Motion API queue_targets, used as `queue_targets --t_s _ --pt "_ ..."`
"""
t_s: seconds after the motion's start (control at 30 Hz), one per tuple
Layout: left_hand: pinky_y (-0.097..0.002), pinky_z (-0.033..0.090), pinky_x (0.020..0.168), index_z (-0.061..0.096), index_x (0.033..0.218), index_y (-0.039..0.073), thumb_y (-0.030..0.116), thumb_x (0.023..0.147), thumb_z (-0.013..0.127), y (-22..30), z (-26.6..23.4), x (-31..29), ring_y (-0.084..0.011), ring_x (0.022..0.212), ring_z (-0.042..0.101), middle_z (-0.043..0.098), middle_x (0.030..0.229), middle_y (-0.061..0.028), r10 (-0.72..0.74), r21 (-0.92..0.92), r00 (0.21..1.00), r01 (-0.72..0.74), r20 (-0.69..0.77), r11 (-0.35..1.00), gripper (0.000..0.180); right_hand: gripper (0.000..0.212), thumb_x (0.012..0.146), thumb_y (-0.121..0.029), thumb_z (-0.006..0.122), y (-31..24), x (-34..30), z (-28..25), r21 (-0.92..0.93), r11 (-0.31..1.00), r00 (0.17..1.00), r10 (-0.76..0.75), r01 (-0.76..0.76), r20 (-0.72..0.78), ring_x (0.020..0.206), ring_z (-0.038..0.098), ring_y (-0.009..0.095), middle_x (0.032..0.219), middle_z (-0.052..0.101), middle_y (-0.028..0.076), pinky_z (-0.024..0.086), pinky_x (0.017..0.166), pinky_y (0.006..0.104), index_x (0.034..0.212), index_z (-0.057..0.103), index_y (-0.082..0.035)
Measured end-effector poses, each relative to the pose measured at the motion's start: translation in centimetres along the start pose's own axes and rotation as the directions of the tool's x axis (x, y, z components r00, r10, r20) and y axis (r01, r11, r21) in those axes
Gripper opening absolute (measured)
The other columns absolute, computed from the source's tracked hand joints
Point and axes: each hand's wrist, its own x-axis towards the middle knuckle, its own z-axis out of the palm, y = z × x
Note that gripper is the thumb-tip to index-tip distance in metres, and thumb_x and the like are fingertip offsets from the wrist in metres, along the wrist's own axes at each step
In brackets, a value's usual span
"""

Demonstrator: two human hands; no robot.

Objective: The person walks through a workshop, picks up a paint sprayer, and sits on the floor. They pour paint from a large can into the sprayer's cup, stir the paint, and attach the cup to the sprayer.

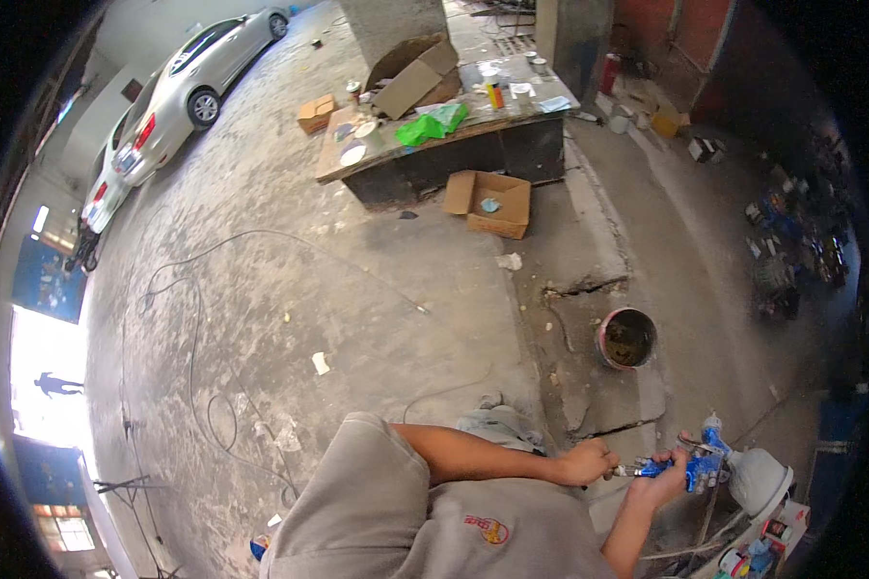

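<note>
A blue spray gun (709,465) with a whitish paint cup (759,482) is at the lower right, lying sideways in front of me. My right hand (660,481) is wrapped around its handle. My left hand (587,463) is closed at the handle's end, where a silver and dark air fitting (624,471) sticks out toward its fingers. Whether a hose runs on from the fitting inside my left fist is hidden. The cup points away to the right of both hands.
Cans and bottles (743,560) crowd a surface at the lower right. A bucket (604,338) stands beside broken, cracked floor. Ahead are an open cardboard box (501,222) and a cluttered workbench (396,154). A thin hose (338,253) snakes over the floor; silver car (179,111) far left.
</note>
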Motion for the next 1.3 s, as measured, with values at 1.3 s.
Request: queue_targets --t_s 1.3 --pt "-0.0406 0.05 0.067 0.068 0.074 -0.004 0.028 0.097 0.045 -1.3 -1.8 -1.2 -0.0284 0.059 0.062 0.061 0.061 -0.0174 0.233 0.157 0.956 -0.206 -0.179 0.966 0.046 0.032 0.09 -0.007 0.049 0.4 -1.5 3.1 -0.032 0.999 0.997 0.025 -0.023 0.073 0.06 0.037 0.009 0.073 0.043 -0.004 0.036 0.057 0.025 0.116 0.067 -0.008"
